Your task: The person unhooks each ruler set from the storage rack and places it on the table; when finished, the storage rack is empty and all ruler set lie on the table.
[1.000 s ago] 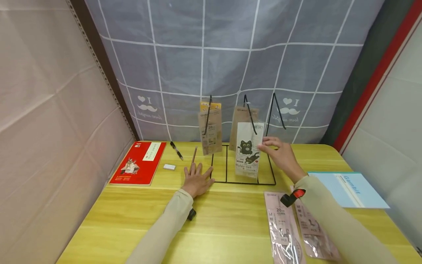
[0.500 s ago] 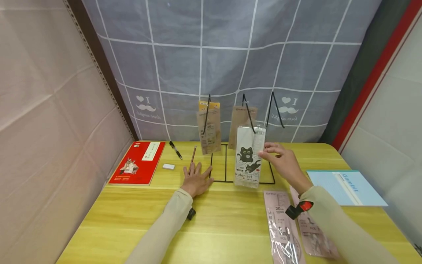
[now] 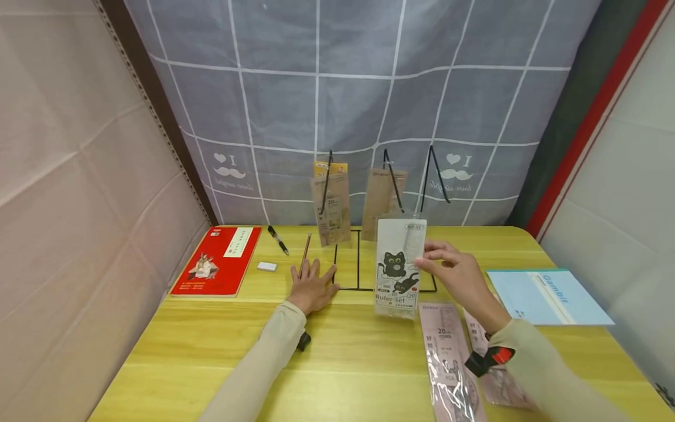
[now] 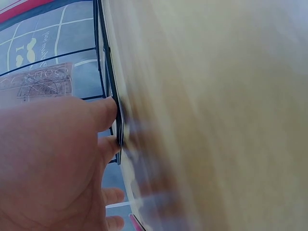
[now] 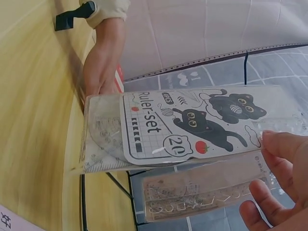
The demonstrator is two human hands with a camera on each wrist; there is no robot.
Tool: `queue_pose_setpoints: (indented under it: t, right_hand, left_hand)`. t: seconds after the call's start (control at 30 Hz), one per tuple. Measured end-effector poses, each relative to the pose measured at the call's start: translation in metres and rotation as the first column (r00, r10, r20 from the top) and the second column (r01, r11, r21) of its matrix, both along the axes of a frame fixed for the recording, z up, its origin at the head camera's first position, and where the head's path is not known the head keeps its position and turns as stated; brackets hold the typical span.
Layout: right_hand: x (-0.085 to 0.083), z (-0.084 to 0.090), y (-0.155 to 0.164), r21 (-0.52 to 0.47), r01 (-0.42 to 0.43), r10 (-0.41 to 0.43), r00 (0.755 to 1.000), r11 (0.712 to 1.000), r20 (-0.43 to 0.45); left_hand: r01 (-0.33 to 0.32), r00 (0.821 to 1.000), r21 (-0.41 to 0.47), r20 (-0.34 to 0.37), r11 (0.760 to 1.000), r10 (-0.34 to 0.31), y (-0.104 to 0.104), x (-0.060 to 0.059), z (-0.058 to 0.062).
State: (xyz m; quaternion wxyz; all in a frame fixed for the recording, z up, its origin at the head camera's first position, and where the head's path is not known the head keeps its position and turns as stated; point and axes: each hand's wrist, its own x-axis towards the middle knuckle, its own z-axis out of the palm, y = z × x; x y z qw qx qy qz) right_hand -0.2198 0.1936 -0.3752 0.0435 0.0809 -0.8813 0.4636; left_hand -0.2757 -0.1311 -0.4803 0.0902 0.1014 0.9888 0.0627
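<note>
My right hand point(image 3: 460, 278) pinches the right edge of a ruler set point(image 3: 394, 287) in a clear pack, its white card printed with black cats. The pack is upright in front of the middle hook of a black wire display rack point(image 3: 358, 264). In the right wrist view, thumb and fingers hold the ruler set point(image 5: 192, 127) near its top end. My left hand point(image 3: 311, 291) lies spread at the rack's left base corner, its thumb and a finger against the black wire point(image 4: 113, 91) in the left wrist view. A pencil point(image 3: 306, 249) reaches its fingertips.
Packs hang on the rack's left hook point(image 3: 331, 220) and middle hook point(image 3: 375, 199). Two pink ruler packs point(image 3: 443, 346) lie front right, beside a light-blue notebook point(image 3: 527, 293). A red notebook point(image 3: 216, 264), an eraser point(image 3: 266, 266) and a pen point(image 3: 278, 240) lie left.
My right hand has drawn the ruler set down and toward me, away from the middle hook's tip. The left hand has stayed at the rack's base.
</note>
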Motion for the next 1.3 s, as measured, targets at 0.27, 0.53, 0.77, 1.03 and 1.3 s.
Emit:
queue_pose_setpoints:
  t: [0.27,0.53,0.77,1.03,1.3]
  right_hand:
    - [0.017,0.001,-0.001,0.028,0.011,-0.01,0.999,1.0,-0.036]
    - [0.048,-0.009,-0.002,-0.002,0.014,-0.014,1.0,1.0,0.013]
    - [0.075,-0.023,-0.002,-0.008,0.015,-0.014,0.989,1.0,0.149]
    - [0.082,-0.048,-0.001,-0.03,0.024,-0.017,0.98,0.999,0.2]
    - [0.073,-0.081,-0.001,0.151,0.056,-0.061,0.998,0.987,0.027]
  left_hand:
    - [0.002,1.0,0.006,-0.005,1.0,-0.002,-0.002,0.001,-0.003]
    - [0.001,1.0,0.018,0.002,1.0,-0.001,-0.002,0.003,0.0]
    - [-0.002,1.0,0.02,0.004,1.0,0.002,-0.001,-0.002,-0.003]
    - [0.001,1.0,0.023,-0.009,1.0,-0.001,-0.003,-0.004,-0.009]
    - [0.009,1.0,0.025,-0.015,1.0,-0.009,0.0,0.004,0.003]
